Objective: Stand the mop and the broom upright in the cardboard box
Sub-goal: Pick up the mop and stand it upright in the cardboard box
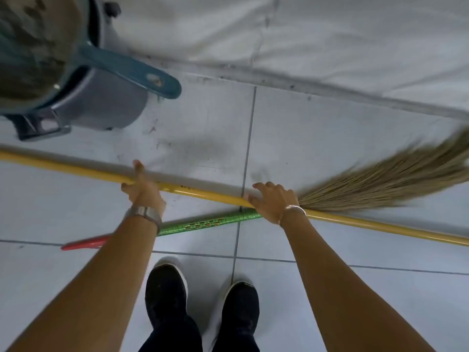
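Note:
A long yellow mop pole lies slanted across the tiled floor from the left edge to the lower right. My left hand is wrapped around its middle. My right hand is closed over the pole where it crosses the broom. The broom has a green handle with a red end, and its straw bristles fan out to the right. The broom's neck is hidden under my right hand. No cardboard box is in view.
A grey bucket with a teal wringer handle stands at the upper left, holding a dirty grey-brown mass. A white wall base runs along the far side. My black shoes stand just behind the poles.

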Demonstrator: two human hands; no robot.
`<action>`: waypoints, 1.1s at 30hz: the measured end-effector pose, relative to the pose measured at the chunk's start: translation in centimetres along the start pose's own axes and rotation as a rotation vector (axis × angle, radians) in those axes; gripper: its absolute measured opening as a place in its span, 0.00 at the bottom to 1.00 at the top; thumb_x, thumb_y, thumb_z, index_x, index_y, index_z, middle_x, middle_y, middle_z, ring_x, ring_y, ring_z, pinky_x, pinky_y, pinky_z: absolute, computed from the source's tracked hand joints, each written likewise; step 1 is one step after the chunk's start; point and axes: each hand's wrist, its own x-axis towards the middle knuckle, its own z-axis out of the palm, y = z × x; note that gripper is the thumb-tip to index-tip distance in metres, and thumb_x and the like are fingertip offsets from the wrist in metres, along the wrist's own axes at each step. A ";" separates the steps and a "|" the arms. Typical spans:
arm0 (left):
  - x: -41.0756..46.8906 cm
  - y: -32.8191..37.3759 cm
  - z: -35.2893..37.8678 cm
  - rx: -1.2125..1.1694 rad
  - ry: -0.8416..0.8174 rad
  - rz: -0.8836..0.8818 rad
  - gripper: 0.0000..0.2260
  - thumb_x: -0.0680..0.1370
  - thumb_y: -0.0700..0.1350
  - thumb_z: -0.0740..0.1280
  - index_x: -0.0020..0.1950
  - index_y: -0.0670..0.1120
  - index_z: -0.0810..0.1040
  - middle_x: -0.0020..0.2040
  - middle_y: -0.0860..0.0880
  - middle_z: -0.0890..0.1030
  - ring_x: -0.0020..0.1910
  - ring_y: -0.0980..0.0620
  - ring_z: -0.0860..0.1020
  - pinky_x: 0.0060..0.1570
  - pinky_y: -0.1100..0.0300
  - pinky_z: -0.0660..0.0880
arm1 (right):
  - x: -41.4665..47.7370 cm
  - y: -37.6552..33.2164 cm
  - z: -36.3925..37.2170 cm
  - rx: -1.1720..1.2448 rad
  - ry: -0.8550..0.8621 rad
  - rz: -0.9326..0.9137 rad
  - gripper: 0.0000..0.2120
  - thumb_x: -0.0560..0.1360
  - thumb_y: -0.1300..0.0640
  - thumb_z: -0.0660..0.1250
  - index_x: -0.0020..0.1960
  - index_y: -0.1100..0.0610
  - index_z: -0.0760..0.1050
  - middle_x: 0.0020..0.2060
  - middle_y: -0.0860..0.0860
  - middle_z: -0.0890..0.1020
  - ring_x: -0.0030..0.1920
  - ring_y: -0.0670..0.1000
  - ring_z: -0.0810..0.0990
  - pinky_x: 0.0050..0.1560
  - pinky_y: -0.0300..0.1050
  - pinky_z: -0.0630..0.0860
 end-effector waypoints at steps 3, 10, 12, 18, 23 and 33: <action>3.2 0.4 -0.1 -0.163 -0.093 -0.197 0.30 0.77 0.59 0.61 0.74 0.48 0.57 0.74 0.44 0.62 0.70 0.41 0.65 0.64 0.32 0.64 | 1.3 0.2 1.2 0.018 -0.109 0.010 0.24 0.76 0.38 0.50 0.60 0.52 0.72 0.55 0.55 0.80 0.54 0.59 0.77 0.52 0.54 0.72; 2.7 0.1 -2.6 -0.325 -0.096 -0.183 0.21 0.78 0.50 0.64 0.70 0.52 0.65 0.64 0.45 0.70 0.60 0.44 0.73 0.56 0.34 0.73 | 0.3 0.4 1.3 0.042 -0.128 0.023 0.25 0.73 0.35 0.53 0.56 0.53 0.72 0.48 0.54 0.78 0.49 0.57 0.77 0.45 0.50 0.71; 0.8 0.0 -4.1 -0.365 -0.103 -0.138 0.19 0.78 0.50 0.65 0.68 0.51 0.68 0.61 0.46 0.73 0.59 0.44 0.74 0.54 0.36 0.75 | -0.9 0.1 0.6 0.066 -0.166 0.039 0.24 0.73 0.35 0.54 0.54 0.54 0.72 0.44 0.52 0.76 0.45 0.56 0.76 0.44 0.48 0.71; -5.7 0.0 -9.5 -0.420 -0.183 0.009 0.17 0.78 0.48 0.64 0.66 0.47 0.71 0.59 0.45 0.76 0.58 0.41 0.77 0.53 0.38 0.76 | -4.9 -0.2 -3.7 0.146 -0.344 0.028 0.21 0.72 0.35 0.57 0.48 0.53 0.72 0.40 0.51 0.75 0.43 0.55 0.75 0.47 0.50 0.72; -11.5 1.8 -12.0 -0.467 -0.149 0.168 0.14 0.77 0.49 0.67 0.60 0.47 0.72 0.53 0.48 0.77 0.51 0.43 0.81 0.36 0.45 0.82 | -9.9 -0.6 -7.8 0.238 -0.368 0.016 0.20 0.72 0.37 0.60 0.43 0.55 0.73 0.44 0.55 0.78 0.45 0.55 0.75 0.46 0.48 0.70; -27.3 14.7 -13.5 -0.561 -0.282 0.579 0.08 0.73 0.48 0.71 0.50 0.51 0.76 0.49 0.47 0.81 0.44 0.45 0.82 0.32 0.49 0.81 | -18.9 -2.0 -21.6 0.456 -0.168 -0.048 0.12 0.72 0.41 0.63 0.36 0.48 0.76 0.37 0.52 0.83 0.47 0.54 0.81 0.54 0.48 0.73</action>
